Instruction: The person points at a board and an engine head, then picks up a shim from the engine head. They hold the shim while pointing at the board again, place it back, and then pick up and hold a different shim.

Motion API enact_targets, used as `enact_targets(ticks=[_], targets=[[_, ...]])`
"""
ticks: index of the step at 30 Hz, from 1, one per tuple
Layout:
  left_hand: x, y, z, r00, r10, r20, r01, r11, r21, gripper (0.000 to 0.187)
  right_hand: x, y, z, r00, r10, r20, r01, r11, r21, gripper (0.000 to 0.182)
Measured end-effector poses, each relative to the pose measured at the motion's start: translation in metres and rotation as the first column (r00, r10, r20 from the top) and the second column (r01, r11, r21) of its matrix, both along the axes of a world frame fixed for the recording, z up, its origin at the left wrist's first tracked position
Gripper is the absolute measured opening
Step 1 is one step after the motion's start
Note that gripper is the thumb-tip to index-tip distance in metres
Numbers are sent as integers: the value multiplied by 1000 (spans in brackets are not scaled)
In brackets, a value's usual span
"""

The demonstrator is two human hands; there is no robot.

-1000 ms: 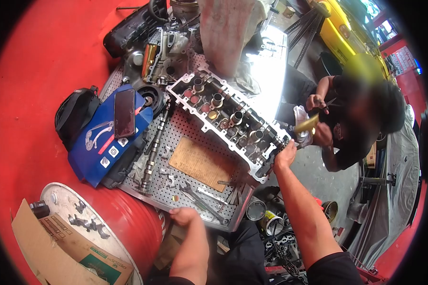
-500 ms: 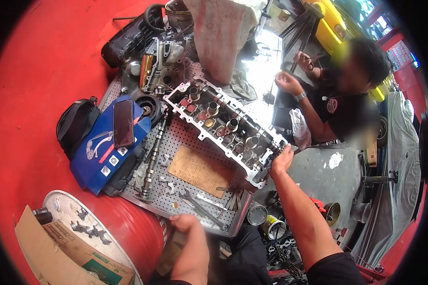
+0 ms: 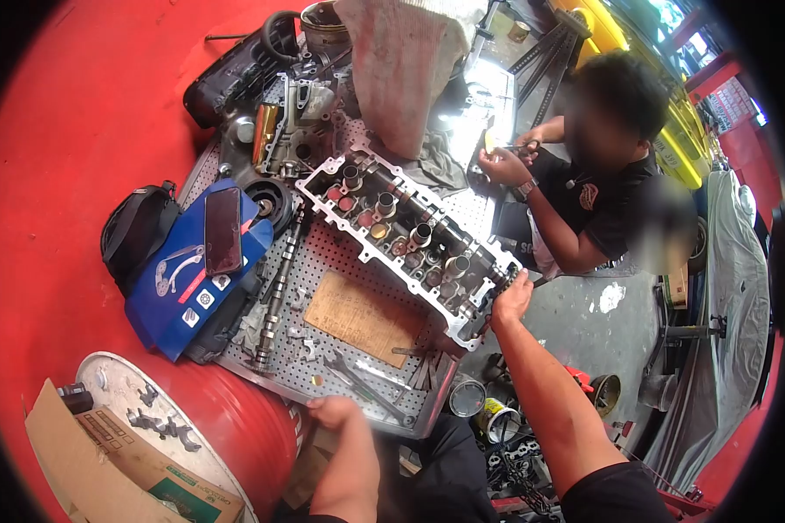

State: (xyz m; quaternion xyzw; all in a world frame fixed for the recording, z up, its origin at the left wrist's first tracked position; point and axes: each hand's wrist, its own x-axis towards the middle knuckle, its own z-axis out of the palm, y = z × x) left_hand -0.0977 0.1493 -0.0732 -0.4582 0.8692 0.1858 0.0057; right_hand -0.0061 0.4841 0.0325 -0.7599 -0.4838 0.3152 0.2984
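Note:
A long cylinder head lies slantwise across the perforated metal table, its valve side facing up. My right hand is closed around its near right end, the fingers partly hidden by the casting. My left hand, fingers curled, is at the table's front rim. Close to that hand lie a wrench and several small metal parts. A camshaft rests left of the cylinder head, with a brown cardboard piece between them.
A blue box carries a phone beside a black pouch. A co-worker sits across the table, holding a small tool. A red drum with a cardboard box stands front left. Buckets stand on the floor.
The co-worker has leaned in to the left, bringing both hands together around a small tool. My hands stay in place, and the cylinder head looks unmoved apart from a slight view shift.

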Motion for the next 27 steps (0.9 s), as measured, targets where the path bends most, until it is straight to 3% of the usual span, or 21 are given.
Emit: enact_targets(ticks=[27], targets=[[-3,6,22,1000,-13,25,10,992,122,60,-2,-2,2,999,-33,-10,33,999,0,57]])
